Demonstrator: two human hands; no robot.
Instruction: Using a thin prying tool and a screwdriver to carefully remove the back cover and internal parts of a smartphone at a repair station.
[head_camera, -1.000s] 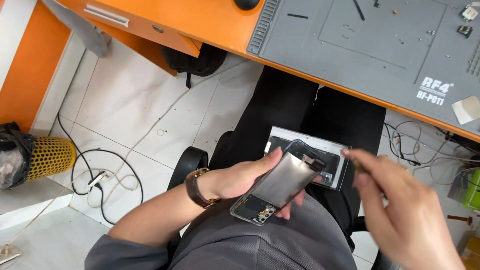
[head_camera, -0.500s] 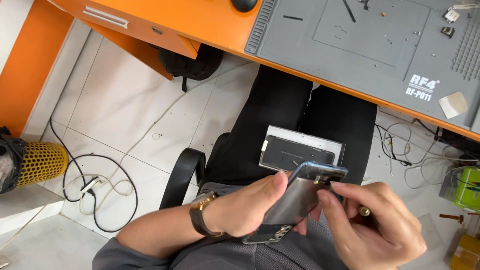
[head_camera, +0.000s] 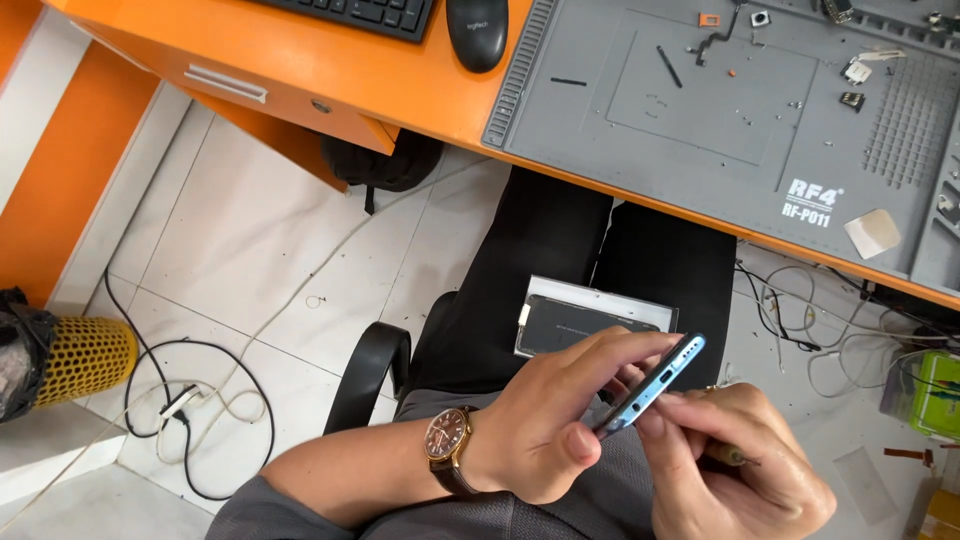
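A: Room? Bench (head_camera: 420, 95) edge well above; both hands work over the lap, floor tiles (head_camera: 250, 240) open to the left.

B: Phone (head_camera: 650, 385) edge-up, tilted. Left hand (head_camera: 555, 430) fingers pinch its sides; right hand (head_camera: 735, 465) fingers close on a thin tool (head_camera: 728, 455) at the lower edge. Boxed screen (head_camera: 590, 320) rests on the thigh behind.

Two hands work over the lap: the left hand (head_camera: 545, 440) and the right hand (head_camera: 735, 465). Between them is one blue phone (head_camera: 655, 385) held on edge. One wristwatch (head_camera: 447, 440) sits on the left wrist. Just above the hands lies one white tray (head_camera: 590, 300) carrying one dark screen (head_camera: 575, 325). Farther above, on the counter (head_camera: 400, 85): one grey mat (head_camera: 740, 110), one mouse (head_camera: 477, 30), one keyboard (head_camera: 350, 12). Far left of the hands stands one yellow mesh basket (head_camera: 85, 355).
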